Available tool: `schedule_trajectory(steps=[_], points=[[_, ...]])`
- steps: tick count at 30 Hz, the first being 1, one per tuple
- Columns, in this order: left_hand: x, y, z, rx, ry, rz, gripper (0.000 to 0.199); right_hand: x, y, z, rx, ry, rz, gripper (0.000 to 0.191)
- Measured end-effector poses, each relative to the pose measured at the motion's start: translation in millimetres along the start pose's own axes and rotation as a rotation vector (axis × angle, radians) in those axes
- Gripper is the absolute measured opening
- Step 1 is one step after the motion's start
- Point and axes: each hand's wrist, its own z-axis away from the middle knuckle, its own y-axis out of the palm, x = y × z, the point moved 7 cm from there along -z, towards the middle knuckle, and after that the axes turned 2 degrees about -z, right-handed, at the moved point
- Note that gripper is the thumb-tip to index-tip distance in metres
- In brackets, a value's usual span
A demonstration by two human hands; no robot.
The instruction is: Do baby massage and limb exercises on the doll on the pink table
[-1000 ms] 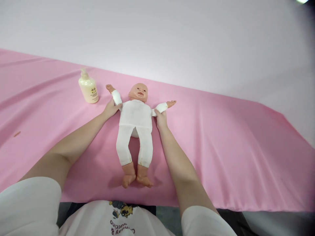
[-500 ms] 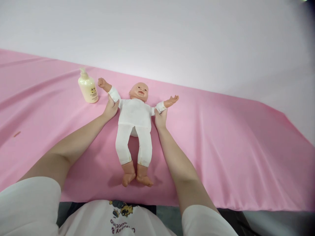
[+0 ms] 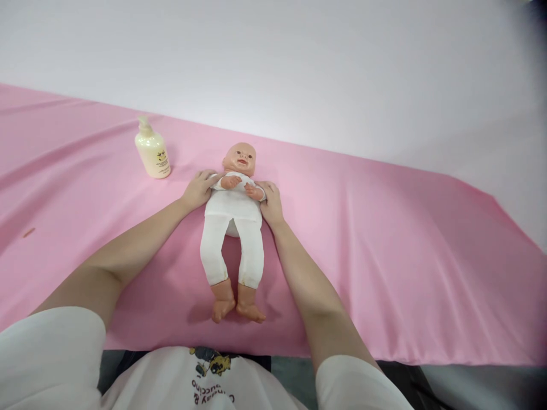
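Observation:
A baby doll in a white top and white trousers lies on its back, head away from me and bare feet towards me. Both its arms are bent in, with the small hands on its chest. My left hand is closed around the doll's arm on the left side of the view. On the other side, my right hand wraps round the doll's other arm. The undersides of my fingers are partly hidden by the doll's sleeves.
A cream pump bottle stands left of the doll. Pink cloth with soft folds covers the table. A small brownish strip lies at the far left. Behind the table rises a pale wall.
The doll's arms, spread outwards before, are now folded in over its chest. My hands have turned inwards with them. The bottle and the doll's legs have stayed in place.

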Motion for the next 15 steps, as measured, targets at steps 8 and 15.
schedule_trajectory(steps=[8, 15], points=[[-2, -4.7, 0, -0.007, 0.004, 0.009, 0.063, 0, -1, 0, -0.027, -0.007, -0.024, 0.045], [15, -13.2, 4, -0.198, -0.129, 0.197, 0.041, -8, -11, 3, -0.209, 0.053, -0.267, 0.042]])
